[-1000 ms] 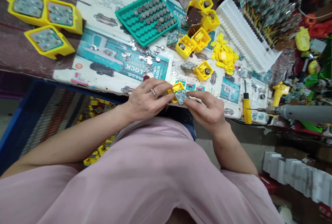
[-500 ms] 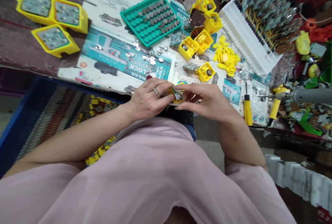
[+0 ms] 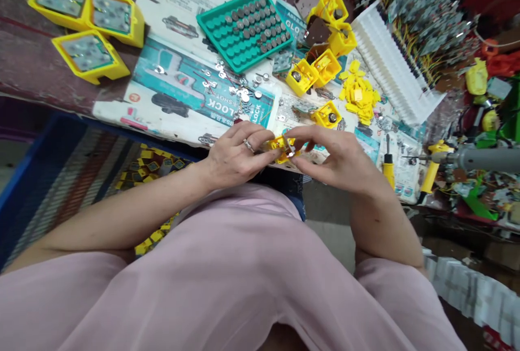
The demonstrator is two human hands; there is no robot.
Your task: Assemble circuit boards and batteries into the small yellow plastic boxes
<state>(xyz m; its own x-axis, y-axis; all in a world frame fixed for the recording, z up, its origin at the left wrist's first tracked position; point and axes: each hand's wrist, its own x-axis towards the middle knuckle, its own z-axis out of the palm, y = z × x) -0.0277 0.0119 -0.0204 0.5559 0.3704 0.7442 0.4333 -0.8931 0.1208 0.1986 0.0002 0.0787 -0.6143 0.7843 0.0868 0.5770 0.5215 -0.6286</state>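
Both my hands meet at the table's near edge around a small yellow plastic housing (image 3: pixel 281 148). My left hand (image 3: pixel 235 155), with a ring on one finger, grips the housing from the left, fingers curled. My right hand (image 3: pixel 333 158) pinches it from the right and above, its fingertips pressed on the top where a small metal part shows. Loose silver metal contacts (image 3: pixel 239 91) lie scattered on the printed paper just beyond my hands. More open yellow housings (image 3: pixel 327 115) sit further back.
A green tray of button cells (image 3: pixel 244 28) stands at the back centre. Three larger yellow boxes (image 3: pixel 87 56) sit far left. Small yellow clips (image 3: pixel 357 93), a white ribbed rack (image 3: pixel 390 64), a yellow-handled screwdriver (image 3: pixel 388 164) and a grey power tool (image 3: pixel 475 158) lie right. A blue crate (image 3: pixel 60 177) is below left.
My right hand brought the small grey board from beside the housing onto its top and now presses there. Both hands drifted slightly right along the table edge.
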